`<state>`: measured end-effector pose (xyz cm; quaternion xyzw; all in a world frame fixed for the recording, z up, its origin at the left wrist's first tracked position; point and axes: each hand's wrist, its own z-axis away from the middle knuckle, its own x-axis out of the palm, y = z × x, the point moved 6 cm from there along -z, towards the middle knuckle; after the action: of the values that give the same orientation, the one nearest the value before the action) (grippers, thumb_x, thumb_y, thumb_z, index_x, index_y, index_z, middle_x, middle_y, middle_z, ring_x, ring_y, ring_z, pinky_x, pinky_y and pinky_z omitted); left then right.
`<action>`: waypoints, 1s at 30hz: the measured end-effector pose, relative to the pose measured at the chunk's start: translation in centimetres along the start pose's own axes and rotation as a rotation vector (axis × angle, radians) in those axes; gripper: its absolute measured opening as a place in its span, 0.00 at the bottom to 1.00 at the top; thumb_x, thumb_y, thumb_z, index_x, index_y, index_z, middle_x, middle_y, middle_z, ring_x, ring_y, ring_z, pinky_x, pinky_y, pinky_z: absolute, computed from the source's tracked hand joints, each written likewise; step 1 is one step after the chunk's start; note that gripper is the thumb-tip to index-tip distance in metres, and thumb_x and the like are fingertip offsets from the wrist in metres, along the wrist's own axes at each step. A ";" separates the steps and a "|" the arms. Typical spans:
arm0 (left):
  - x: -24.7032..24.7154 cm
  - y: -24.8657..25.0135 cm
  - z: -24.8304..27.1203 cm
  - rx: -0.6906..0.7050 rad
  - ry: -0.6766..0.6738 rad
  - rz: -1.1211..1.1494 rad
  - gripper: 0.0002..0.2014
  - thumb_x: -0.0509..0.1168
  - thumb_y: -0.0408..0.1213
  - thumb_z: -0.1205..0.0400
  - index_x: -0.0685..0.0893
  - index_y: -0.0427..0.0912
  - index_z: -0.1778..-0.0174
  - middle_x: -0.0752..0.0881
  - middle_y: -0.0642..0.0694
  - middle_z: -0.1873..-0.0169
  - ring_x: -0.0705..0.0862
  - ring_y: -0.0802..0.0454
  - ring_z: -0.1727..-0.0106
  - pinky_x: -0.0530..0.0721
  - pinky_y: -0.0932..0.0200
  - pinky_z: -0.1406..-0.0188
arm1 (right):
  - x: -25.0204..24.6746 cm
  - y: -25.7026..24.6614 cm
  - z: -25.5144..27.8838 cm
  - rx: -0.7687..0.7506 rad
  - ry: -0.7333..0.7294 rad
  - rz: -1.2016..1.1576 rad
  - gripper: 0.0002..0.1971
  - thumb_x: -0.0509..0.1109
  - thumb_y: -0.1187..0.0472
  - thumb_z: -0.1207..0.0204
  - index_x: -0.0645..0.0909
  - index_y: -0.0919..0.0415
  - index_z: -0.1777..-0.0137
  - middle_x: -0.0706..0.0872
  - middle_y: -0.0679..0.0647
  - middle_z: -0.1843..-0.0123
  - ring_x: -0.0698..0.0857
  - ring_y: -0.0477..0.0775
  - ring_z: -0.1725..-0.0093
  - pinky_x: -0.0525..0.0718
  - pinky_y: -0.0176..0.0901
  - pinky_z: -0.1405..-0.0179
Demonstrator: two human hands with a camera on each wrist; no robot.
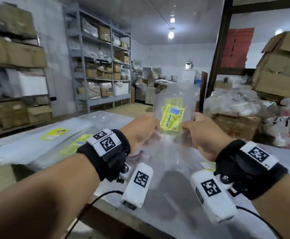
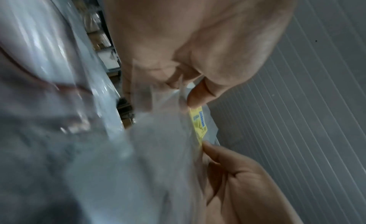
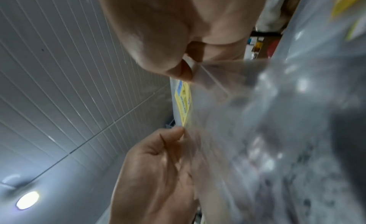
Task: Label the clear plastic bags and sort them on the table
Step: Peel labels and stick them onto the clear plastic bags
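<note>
I hold a clear plastic bag point(image 1: 175, 97) upright above the metal table point(image 1: 166, 195). A yellow-green label point(image 1: 172, 118) reading KEK PANDAN sits on it between my hands. My left hand point(image 1: 151, 128) pinches the bag at the label's left edge. My right hand point(image 1: 188, 125) pinches it at the label's right edge. In the left wrist view my left thumb point(image 2: 198, 96) presses the bag point(image 2: 158, 133) just above the label point(image 2: 199, 122), with the right hand point(image 2: 237, 180) below. The right wrist view shows the right thumb point(image 3: 184, 71), the label point(image 3: 183, 100) and the left hand point(image 3: 158, 172).
A flat stack of clear bags point(image 1: 29, 147) with yellow labels point(image 1: 54, 133) lies on the table's left side. Cardboard boxes point(image 1: 278, 66) and plastic-wrapped goods point(image 1: 235, 104) crowd the right. Metal shelves point(image 1: 99, 66) stand beyond the table. A black cable point(image 1: 89, 204) hangs at the front edge.
</note>
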<state>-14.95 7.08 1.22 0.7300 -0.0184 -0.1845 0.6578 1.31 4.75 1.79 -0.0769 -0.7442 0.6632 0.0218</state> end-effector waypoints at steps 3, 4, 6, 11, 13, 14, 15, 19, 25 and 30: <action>-6.0 -1.7 1.3 -0.010 0.076 -0.152 0.17 0.59 0.31 0.21 0.85 0.41 0.39 0.89 0.44 0.61 0.76 0.47 0.65 0.71 0.56 0.69 | 6.1 0.3 -0.4 0.000 -0.081 0.035 0.08 0.62 0.68 0.15 0.79 0.57 0.43 0.92 0.61 0.44 0.92 0.63 0.53 0.87 0.55 0.56; -8.1 -2.2 1.7 -0.027 0.102 -0.201 0.17 0.59 0.29 0.19 0.85 0.45 0.38 0.88 0.46 0.65 0.76 0.48 0.67 0.71 0.59 0.73 | 8.2 0.4 -0.2 0.002 -0.117 0.024 0.08 0.62 0.69 0.15 0.81 0.57 0.45 0.92 0.61 0.45 0.92 0.63 0.51 0.88 0.57 0.53; -12.1 -3.2 2.5 -0.061 0.169 -0.282 0.18 0.59 0.27 0.18 0.85 0.47 0.36 0.86 0.45 0.66 0.76 0.53 0.74 0.70 0.64 0.79 | 12.1 0.9 -0.3 0.021 -0.187 -0.020 0.09 0.63 0.70 0.15 0.83 0.58 0.50 0.93 0.60 0.49 0.92 0.61 0.53 0.90 0.58 0.51; -21.1 -5.0 4.8 -0.177 0.337 -0.483 0.23 0.66 0.24 0.23 0.82 0.47 0.32 0.86 0.47 0.61 0.81 0.54 0.71 0.76 0.64 0.73 | 20.4 3.0 -0.6 0.261 -0.350 -0.099 0.06 0.64 0.67 0.14 0.79 0.70 0.43 0.89 0.68 0.49 0.91 0.62 0.61 0.92 0.51 0.64; -23.6 -5.8 5.0 -0.217 0.369 -0.525 0.23 0.65 0.23 0.22 0.82 0.48 0.34 0.86 0.45 0.60 0.81 0.51 0.70 0.77 0.61 0.70 | 22.5 3.1 -0.5 0.305 -0.379 -0.133 0.05 0.62 0.70 0.14 0.78 0.72 0.49 0.84 0.67 0.54 0.87 0.62 0.63 0.91 0.54 0.63; -24.5 -6.2 5.0 -0.236 0.381 -0.549 0.21 0.65 0.23 0.22 0.82 0.48 0.36 0.87 0.45 0.59 0.82 0.50 0.68 0.79 0.59 0.67 | 23.3 3.2 -0.6 0.310 -0.384 -0.142 0.05 0.61 0.71 0.14 0.76 0.72 0.51 0.81 0.65 0.54 0.86 0.63 0.62 0.90 0.54 0.58; -25.3 -6.7 4.9 -0.255 0.390 -0.574 0.20 0.65 0.23 0.21 0.83 0.47 0.36 0.88 0.44 0.56 0.84 0.48 0.66 0.82 0.56 0.64 | 24.0 3.2 -0.6 0.312 -0.389 -0.148 0.06 0.61 0.72 0.14 0.75 0.71 0.53 0.80 0.65 0.53 0.86 0.63 0.61 0.89 0.53 0.54; -26.9 -8.0 3.9 -0.298 0.387 -0.719 0.20 0.62 0.26 0.17 0.82 0.43 0.30 0.88 0.43 0.48 0.89 0.42 0.50 0.89 0.50 0.45 | 25.6 3.4 -1.0 0.332 -0.416 -0.134 0.07 0.61 0.72 0.14 0.74 0.70 0.55 0.81 0.67 0.44 0.89 0.69 0.47 0.90 0.51 0.52; -26.4 -7.7 2.6 -0.327 0.324 -0.965 0.28 0.61 0.34 0.14 0.69 0.48 0.15 0.75 0.46 0.21 0.76 0.44 0.24 0.75 0.58 0.37 | 24.6 3.3 -2.2 0.287 -0.364 -0.095 0.02 0.65 0.69 0.15 0.77 0.68 0.48 0.81 0.65 0.39 0.89 0.68 0.45 0.92 0.43 0.65; -25.7 -5.6 2.2 -0.159 0.426 -0.933 0.23 0.61 0.36 0.15 0.75 0.49 0.22 0.80 0.46 0.27 0.80 0.45 0.33 0.78 0.58 0.40 | 20.6 1.7 -2.8 0.204 -0.316 -0.144 0.08 0.65 0.71 0.16 0.78 0.65 0.38 0.84 0.65 0.41 0.91 0.66 0.53 0.93 0.44 0.65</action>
<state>-40.74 12.63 1.96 0.6297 0.4574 -0.3064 0.5481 -18.46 10.58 -0.94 0.0844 -0.6711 0.7355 -0.0401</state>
